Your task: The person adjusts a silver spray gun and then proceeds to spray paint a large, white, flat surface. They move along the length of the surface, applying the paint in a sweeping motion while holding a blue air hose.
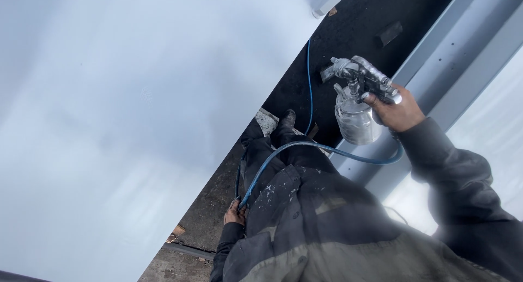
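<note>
Soft, even daylight, with no hard shadows. The big pale panel (109,124) on the left is washed out and nearly featureless. A hazy white blur fogs the near right corner; the dark floor (348,37) stays underexposed.

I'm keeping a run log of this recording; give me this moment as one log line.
right hand: grips spray gun, cup below | left hand: holds blue hose | large pale panel at left

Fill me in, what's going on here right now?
A person in paint-flecked dark work clothes stands between two large pale grey panels. The right hand holds a metal spray gun with its cup hanging below, nozzle toward the left panel. The left hand grips the blue air hose at hip level.
</note>
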